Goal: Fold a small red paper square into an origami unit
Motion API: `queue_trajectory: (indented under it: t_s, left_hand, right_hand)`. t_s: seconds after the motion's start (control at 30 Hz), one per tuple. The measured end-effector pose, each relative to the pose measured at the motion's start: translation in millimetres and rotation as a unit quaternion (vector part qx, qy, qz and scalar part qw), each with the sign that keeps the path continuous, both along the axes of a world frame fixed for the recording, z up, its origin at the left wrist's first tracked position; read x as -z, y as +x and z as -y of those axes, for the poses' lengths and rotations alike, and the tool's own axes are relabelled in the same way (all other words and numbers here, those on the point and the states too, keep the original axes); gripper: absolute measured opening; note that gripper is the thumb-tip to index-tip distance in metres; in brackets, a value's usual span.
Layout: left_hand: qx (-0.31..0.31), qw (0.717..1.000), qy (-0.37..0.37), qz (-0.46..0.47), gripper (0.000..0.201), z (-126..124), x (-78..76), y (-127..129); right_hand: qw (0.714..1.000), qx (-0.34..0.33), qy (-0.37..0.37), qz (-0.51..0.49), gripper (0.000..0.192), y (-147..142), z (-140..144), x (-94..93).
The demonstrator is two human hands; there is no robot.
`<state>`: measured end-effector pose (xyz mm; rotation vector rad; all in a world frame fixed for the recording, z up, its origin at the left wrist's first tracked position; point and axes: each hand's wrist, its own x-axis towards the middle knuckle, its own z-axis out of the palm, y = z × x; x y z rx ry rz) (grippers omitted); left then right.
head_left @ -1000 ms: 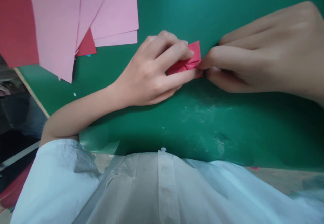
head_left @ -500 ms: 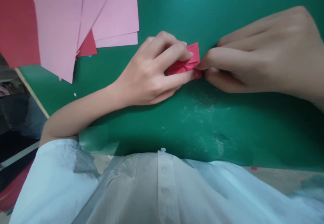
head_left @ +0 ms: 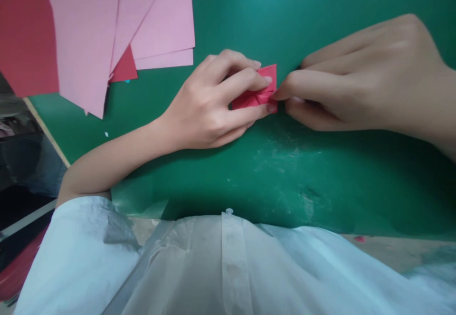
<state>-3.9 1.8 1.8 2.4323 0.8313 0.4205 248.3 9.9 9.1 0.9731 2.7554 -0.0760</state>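
On the green mat [head_left: 285, 172] that covers the bench, near its middle, lies a small folded piece of red paper [head_left: 257, 97], and both hands meet over it. From the head camera, the only view, the left hand [head_left: 210, 106] comes in from the left; its fingers [head_left: 245, 80] are curled over the top of the red paper and its thumb runs along the near edge, so the piece is pinned flat and largely covered. The right hand [head_left: 363, 91] reaches in from the right, its forefinger and thumb brought narrowly together at the paper's right corner, pinching or pressing that tip; the exact contact is hidden behind the fingertips. A diagonal crease shows on the exposed face.

At the upper left, well apart from the hands, several pink sheets [head_left: 107, 25] fan over darker red sheets [head_left: 24, 30]. A white garment with a button placket [head_left: 228, 262] fills the bottom of the view.

To do this fold well, I judge the left hand should hold the body firmly so the layers cannot slip, while the right hand lines up the corner before pressing, then runs a fingertip along the crease from the tip inward. Pressing before the edges line up would likely leave a crooked crease.
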Motion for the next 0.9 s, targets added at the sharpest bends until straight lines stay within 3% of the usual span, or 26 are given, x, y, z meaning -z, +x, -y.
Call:
queue_trajectory:
  t_s: [0.33,0.57,0.9]
  left_hand:
    - [0.004,0.999,0.015,0.039,0.037,7.3,15.7,-6.2]
    - [0.03,0.999,0.017,-0.004,0.041,7.2,5.4,-6.2]
    - [-0.014,1.0,-0.014,0.013,0.039,8.4,6.3,1.1]
  right_hand:
    - [1.0,0.018,-0.004,0.001,0.101,-2.1,-0.6,0.4]
    - [0.993,0.114,0.017,0.009,0.102,-8.5,0.9,-1.4]
    - [0.989,0.136,0.016,-0.059,0.101,-6.7,-0.4,0.7]
